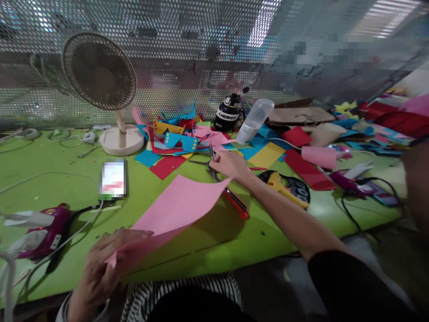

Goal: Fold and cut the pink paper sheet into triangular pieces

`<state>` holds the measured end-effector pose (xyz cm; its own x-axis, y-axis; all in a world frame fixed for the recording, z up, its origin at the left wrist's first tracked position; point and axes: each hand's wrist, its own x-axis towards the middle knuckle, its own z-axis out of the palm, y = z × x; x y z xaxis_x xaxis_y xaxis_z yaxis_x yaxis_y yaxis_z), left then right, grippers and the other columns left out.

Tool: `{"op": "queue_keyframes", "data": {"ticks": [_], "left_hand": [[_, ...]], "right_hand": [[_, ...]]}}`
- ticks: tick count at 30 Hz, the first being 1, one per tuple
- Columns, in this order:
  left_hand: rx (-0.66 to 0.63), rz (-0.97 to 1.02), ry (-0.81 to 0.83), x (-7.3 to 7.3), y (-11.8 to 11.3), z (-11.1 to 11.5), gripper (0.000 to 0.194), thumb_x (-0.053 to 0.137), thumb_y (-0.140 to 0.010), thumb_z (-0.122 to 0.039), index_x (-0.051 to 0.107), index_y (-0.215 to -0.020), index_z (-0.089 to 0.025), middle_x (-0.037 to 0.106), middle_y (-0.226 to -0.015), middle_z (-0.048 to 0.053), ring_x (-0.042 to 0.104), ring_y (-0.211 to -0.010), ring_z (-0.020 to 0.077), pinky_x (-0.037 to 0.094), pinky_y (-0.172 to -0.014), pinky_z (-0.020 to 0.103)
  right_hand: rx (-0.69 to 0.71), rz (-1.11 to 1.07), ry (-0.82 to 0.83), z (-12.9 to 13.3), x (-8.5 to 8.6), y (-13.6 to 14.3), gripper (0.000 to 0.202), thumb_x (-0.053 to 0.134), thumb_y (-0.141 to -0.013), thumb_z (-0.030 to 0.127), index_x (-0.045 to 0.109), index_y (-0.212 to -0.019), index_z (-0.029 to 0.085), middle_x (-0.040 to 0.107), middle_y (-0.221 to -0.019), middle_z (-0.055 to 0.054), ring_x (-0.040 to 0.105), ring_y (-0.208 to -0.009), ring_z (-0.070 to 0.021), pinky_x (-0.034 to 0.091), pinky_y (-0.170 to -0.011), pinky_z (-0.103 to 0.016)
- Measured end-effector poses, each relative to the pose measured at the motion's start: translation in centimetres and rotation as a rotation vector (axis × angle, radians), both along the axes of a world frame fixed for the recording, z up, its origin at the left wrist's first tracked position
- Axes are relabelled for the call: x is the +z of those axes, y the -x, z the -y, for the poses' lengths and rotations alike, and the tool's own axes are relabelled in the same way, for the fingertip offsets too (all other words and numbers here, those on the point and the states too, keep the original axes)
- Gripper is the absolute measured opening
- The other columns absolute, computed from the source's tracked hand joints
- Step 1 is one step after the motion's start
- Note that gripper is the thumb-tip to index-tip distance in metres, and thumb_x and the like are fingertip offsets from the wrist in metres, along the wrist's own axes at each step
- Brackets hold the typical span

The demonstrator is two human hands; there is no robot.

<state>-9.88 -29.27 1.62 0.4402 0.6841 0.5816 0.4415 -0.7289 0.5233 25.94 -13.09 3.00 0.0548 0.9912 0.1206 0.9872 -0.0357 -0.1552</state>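
A sheet of pink paper (177,201) slants over the near edge of the table, its far right corner curling up. My left hand (105,257) is closed on its near left end, fingers on top and thumb beneath. Farther off, my right hand (231,163) reaches across the table, fingers closed around the metal part of a pair of scissors (237,205) with red handles. The scissors' blades are spread and point away from me. My hand partly covers their middle. Just right of that forearm lies a yellow and black tool (288,192), partly hidden.
Paper glasses (182,141) and coloured paper scraps (167,166) are heaped beyond my right hand. A black bottle (228,112) and a clear bottle (254,121) stand behind. At left are a fan (122,138), a phone (113,179) and a purple power strip (47,232) with cables.
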Motion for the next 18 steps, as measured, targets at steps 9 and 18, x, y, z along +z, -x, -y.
{"op": "queue_keyframes", "data": {"ticks": [9, 18], "left_hand": [[0.394, 0.336, 0.041, -1.1, -0.3, 0.4, 0.029, 0.053, -0.09, -0.018, 0.074, -0.106, -0.031, 0.077, -0.099, -0.001, 0.074, -0.089, 0.0193, 0.06, -0.082, 0.029], [0.645, 0.696, 0.339, -0.6, -1.3, -1.2, 0.016, 0.072, -0.076, -0.042, 0.078, -0.08, -0.028, 0.073, -0.075, 0.0, 0.066, -0.07, 0.0198, 0.054, -0.058, 0.029]], "right_hand": [[0.863, -0.783, 0.469, 4.0, 0.8, -3.7, 0.071, 0.052, -0.08, 0.074, 0.062, -0.127, 0.023, 0.056, -0.141, -0.012, 0.05, -0.131, -0.0277, 0.039, -0.107, -0.044], [0.617, -1.113, 0.589, 8.0, -2.2, -4.4, 0.069, 0.086, -0.05, 0.061, 0.076, -0.101, 0.016, 0.075, -0.102, -0.012, 0.068, -0.104, -0.0288, 0.052, -0.093, -0.04]]}}
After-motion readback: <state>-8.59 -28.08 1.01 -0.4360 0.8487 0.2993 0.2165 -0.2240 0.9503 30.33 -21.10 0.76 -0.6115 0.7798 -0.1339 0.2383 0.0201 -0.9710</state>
